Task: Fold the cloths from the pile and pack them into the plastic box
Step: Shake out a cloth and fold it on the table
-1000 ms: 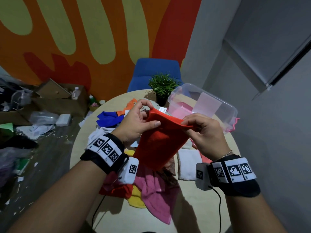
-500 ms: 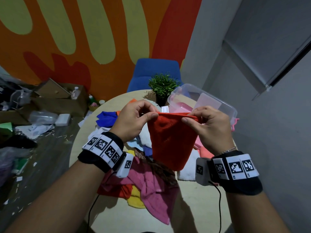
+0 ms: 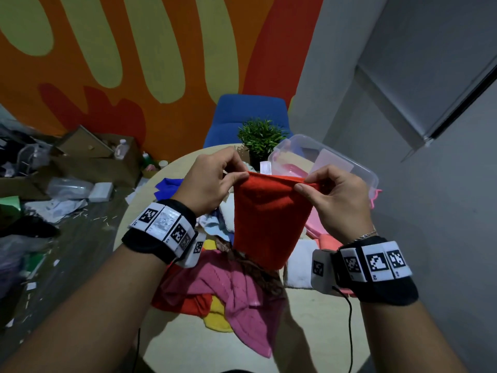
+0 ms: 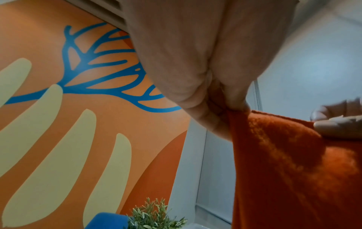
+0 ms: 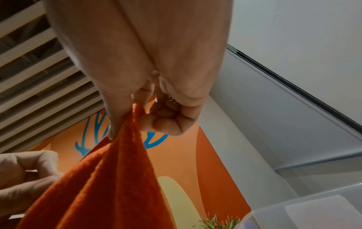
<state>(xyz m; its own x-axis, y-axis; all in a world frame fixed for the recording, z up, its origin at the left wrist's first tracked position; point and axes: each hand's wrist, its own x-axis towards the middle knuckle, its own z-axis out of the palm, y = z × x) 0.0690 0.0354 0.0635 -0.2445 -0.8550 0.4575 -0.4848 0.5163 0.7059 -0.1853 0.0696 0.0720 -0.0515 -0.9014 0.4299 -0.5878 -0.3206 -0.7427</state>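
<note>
Now you have the red cloth [image 3: 266, 219] stretched flat at the centre of the head view, where a second ago it hung bunched and slanted; your left hand [image 3: 212, 184] and right hand [image 3: 336, 200] each pinch a top corner. It hangs above the pile [image 3: 228, 286], so the fold can start. The plastic box [image 3: 357, 168] waits open at right of centre.

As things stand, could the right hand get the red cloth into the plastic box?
Probably yes: the plastic box sits open just beyond the right hand, nothing between. The left hand also pinches the red cloth, so it must follow or let go.
</note>
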